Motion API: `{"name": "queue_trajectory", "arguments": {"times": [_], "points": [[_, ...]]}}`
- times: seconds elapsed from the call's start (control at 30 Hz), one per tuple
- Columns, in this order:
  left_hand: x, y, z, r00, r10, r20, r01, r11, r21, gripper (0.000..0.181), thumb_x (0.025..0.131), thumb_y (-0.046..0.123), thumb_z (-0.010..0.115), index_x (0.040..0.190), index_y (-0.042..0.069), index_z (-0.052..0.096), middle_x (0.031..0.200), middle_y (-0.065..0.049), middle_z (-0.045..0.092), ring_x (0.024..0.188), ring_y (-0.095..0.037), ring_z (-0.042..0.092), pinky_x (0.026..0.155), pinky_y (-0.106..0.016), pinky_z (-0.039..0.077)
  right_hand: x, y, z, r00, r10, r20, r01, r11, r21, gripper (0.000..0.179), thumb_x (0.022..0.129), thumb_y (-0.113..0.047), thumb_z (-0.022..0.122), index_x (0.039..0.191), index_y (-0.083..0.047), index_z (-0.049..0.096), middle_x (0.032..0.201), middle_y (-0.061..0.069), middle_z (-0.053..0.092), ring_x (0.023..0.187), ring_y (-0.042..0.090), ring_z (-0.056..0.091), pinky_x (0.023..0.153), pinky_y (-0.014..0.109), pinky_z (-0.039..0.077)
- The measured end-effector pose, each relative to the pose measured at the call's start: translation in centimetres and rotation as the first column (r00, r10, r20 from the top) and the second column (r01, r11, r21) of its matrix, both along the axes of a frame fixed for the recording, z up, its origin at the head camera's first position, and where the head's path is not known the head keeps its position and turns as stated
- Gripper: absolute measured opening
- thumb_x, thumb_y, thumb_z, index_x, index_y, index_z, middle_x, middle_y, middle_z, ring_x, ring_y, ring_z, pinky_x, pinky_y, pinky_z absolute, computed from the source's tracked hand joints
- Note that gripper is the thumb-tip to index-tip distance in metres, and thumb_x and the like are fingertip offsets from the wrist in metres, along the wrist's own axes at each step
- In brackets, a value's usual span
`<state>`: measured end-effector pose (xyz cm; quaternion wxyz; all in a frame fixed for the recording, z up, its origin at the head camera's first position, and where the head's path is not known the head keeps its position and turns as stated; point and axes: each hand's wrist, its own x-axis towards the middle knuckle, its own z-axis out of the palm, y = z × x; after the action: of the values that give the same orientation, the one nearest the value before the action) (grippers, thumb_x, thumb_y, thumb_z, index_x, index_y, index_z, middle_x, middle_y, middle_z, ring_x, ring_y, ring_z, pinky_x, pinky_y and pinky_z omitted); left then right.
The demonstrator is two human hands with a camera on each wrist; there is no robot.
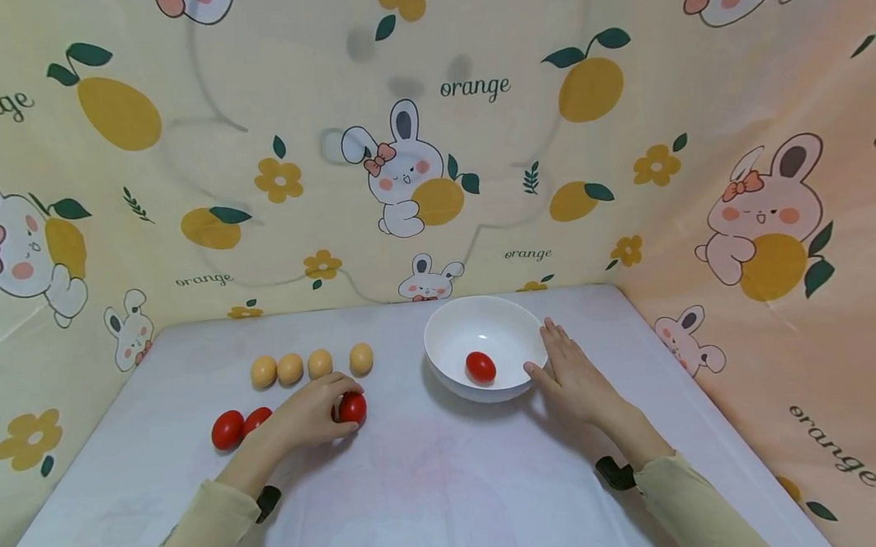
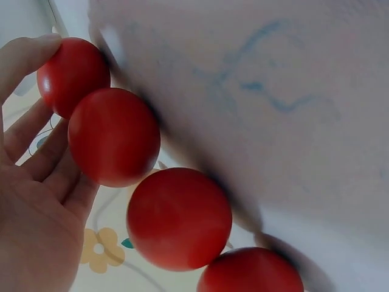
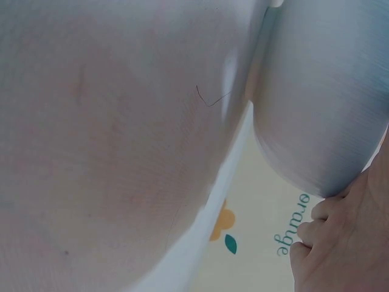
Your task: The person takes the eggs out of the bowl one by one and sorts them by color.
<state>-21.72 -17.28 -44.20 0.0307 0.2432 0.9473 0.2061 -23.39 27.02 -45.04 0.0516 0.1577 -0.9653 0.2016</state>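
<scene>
My left hand [image 1: 315, 414] grips a red egg [image 1: 352, 408] on the table, thumb on one side and fingertips on the other. In the left wrist view, that egg [image 2: 72, 76] is at the far end of a slanting row of several red eggs. Two more red eggs [image 1: 227, 430] show left of my forearm in the head view, which partly covers the row. My right hand [image 1: 577, 382] rests against the right side of a white bowl [image 1: 446, 370], fingers straight along its outside and thumb at the rim. One red egg [image 1: 481, 368] lies inside the bowl.
Several tan eggs [image 1: 263, 372] lie in a row behind the red ones, the rightmost tan egg [image 1: 361, 358] a little apart. A white cloth covers the table [image 1: 420, 489]. Behind and beside it hangs a printed curtain [image 1: 492, 180] with rabbits and oranges.
</scene>
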Motion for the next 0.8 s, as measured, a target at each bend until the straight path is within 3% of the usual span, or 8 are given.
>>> {"name": "queue_trajectory", "arguments": {"times": [0.53, 0.8], "points": [[0.1, 0.1, -0.1, 0.999, -0.023, -0.035, 0.024, 0.999, 0.029, 0.05, 0.086, 0.022, 0.085, 0.132, 0.01, 0.068, 0.138, -0.009, 0.062, 0.126, -0.029, 0.059, 0.101, -0.047, 0.055, 0.1, 0.1, 0.0, 1.0, 0.005, 0.003, -0.005, 1.0, -0.01, 0.085, 0.109, -0.049, 0.047, 0.162, 0.007, 0.012, 0.172, 0.023, 0.006, 0.158, 0.043, 0.006, 0.126, 0.06, 0.011], [0.0, 1.3, 0.5, 0.994, -0.014, -0.105, 0.022, 0.997, 0.074, 0.051, 0.092, 0.025, 0.079, 0.139, 0.011, 0.064, 0.142, -0.009, 0.061, 0.133, -0.031, 0.056, 0.109, -0.052, 0.049, 0.1, 0.1, 0.1, 1.0, 0.004, 0.005, -0.004, 1.0, -0.011, 0.085, 0.109, -0.048, 0.048, 0.162, 0.008, 0.012, 0.172, 0.023, 0.006, 0.158, 0.043, 0.006, 0.126, 0.06, 0.012]]}}
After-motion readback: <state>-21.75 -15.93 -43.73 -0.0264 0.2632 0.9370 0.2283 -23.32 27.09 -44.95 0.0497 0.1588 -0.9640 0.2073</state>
